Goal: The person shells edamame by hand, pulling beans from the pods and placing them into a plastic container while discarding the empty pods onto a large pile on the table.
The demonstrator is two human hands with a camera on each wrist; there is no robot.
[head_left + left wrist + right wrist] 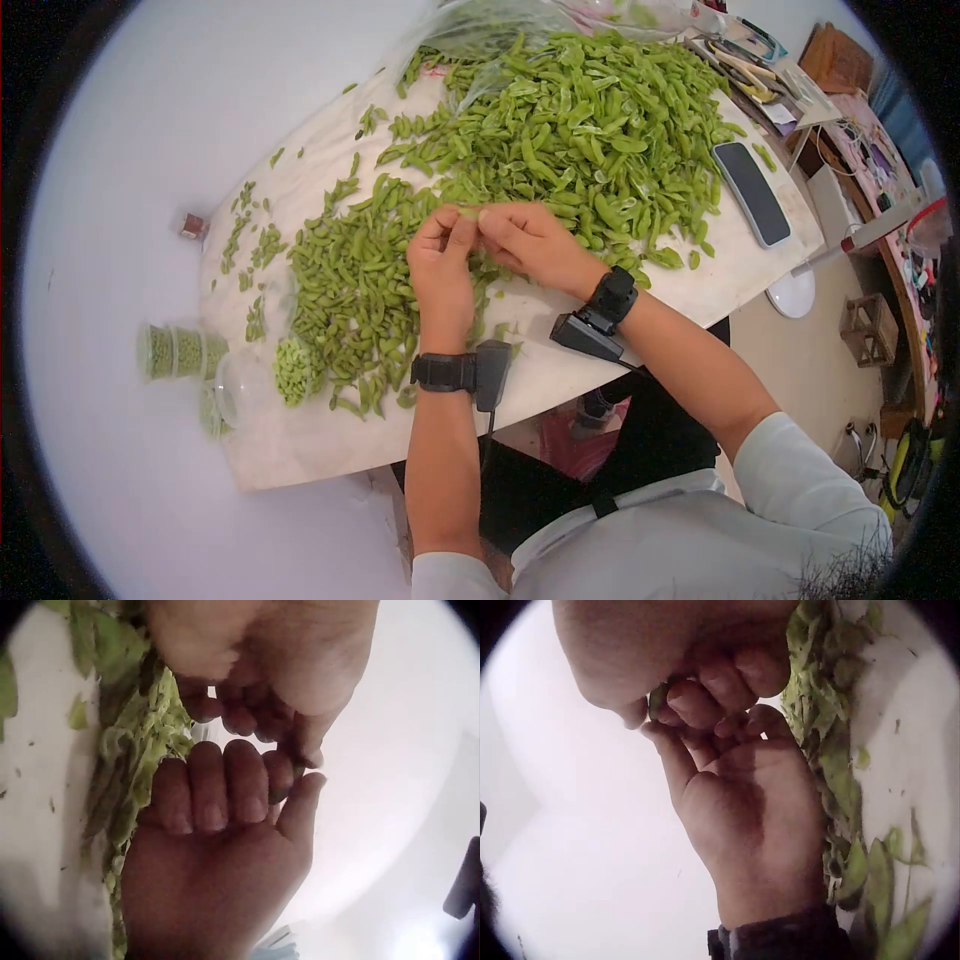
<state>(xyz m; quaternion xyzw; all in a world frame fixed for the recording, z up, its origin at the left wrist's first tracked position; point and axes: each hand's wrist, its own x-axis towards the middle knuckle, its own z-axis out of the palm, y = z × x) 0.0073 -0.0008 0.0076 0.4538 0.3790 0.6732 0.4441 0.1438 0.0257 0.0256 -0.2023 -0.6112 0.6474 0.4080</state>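
Note:
Over the heap of green soybean pods, my two hands meet at the fingertips. The left hand (443,265) pinches a green soybean pod (658,701) between thumb and curled forefinger; its other fingers fold toward the palm. Right against it, the right hand (540,248) pinches the pod's near end, its thumb tip touching the left thumb's side. Most of the pod is hidden by the fingers. Below the hands spread loose whole pods (360,260), and a small mound of pale shelled beans (294,370) lies to the left. A larger heap of bright green pods (610,130) rises beyond the hands.
A phone (752,194) lies on the table's right side. At the left edge stand clear containers of green beans (180,350) and a clear empty-looking jar (240,388). A plastic bag (490,30) sits at the back. Tools (750,75) lie at the back right.

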